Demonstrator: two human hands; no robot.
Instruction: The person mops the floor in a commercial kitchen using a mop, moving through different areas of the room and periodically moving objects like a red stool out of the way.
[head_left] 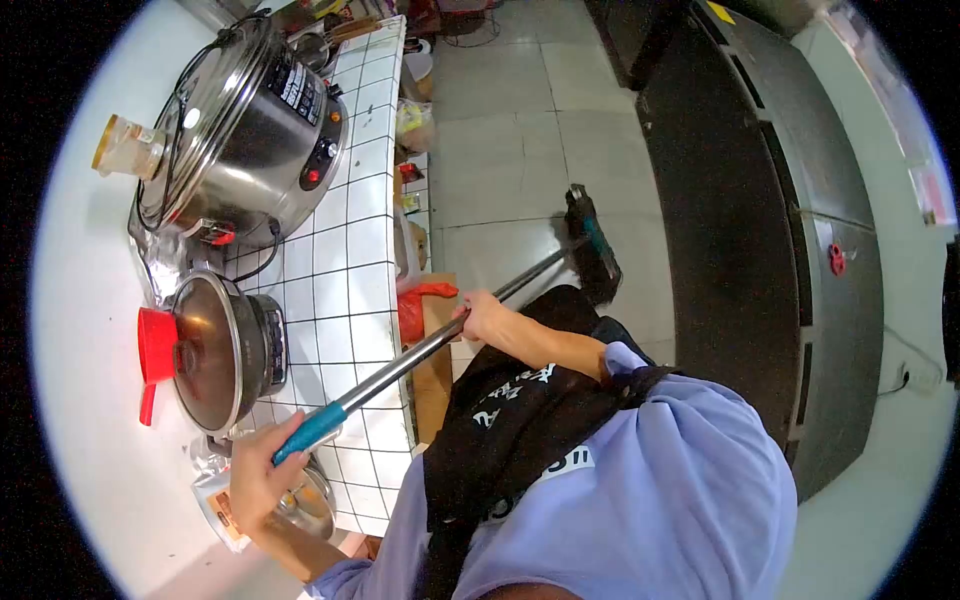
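A broom point(420, 352) with a metal pole, a teal grip and a black-and-teal head slants across the view. My left hand point(262, 465) is wrapped round the teal grip at its upper end, over the tiled counter's edge. Further down the pole, my right hand point(484, 316) is closed on it. The broom head point(594, 245) is at the grey tiled floor point(500, 130), its dark bristles slightly blurred.
On the white-tiled counter point(362, 225) stand a large steel cooker point(250, 130), a lidded pan point(212, 350) and a red dipper point(156, 345). Boxes and bags, one a red bag point(412, 312), sit beneath. A dark refrigerator-like cabinet point(720, 200) lines the right side.
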